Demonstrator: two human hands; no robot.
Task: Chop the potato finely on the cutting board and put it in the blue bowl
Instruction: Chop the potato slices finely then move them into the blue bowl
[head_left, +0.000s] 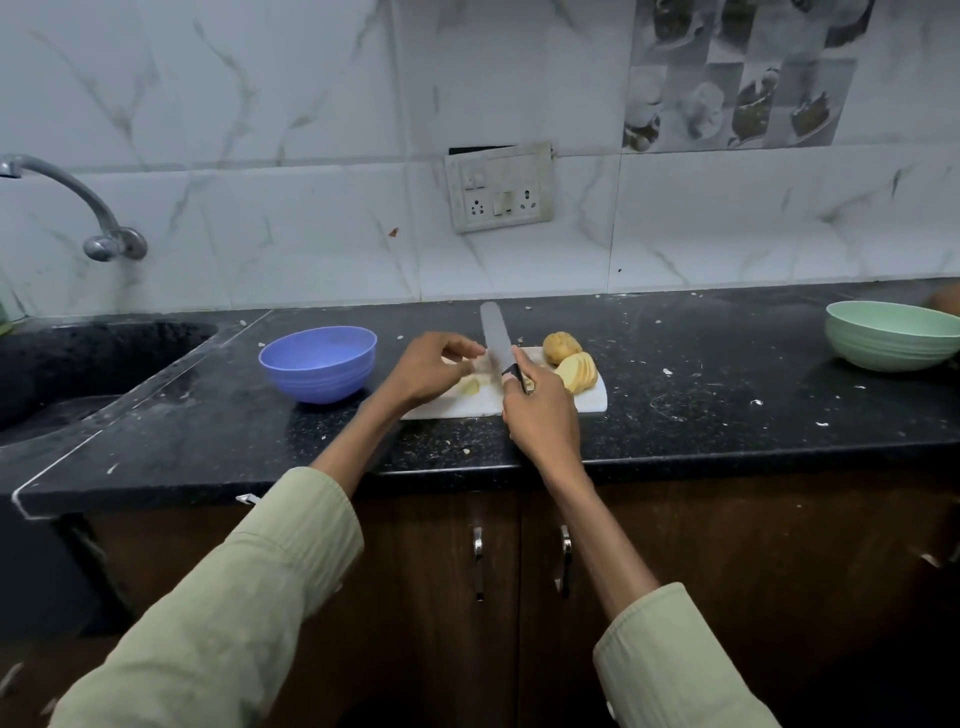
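On the black surface lies the white cutting board; the right hand grips the knife by its handle, blade pointing to 12 o'clock, probably ready to chop; the left hand, fingers loosely curled, seems to steady a small piece; the sliced potato waits at 3 o'clock; the blue bowl sits near at 9 o'clock, handy for scooping.
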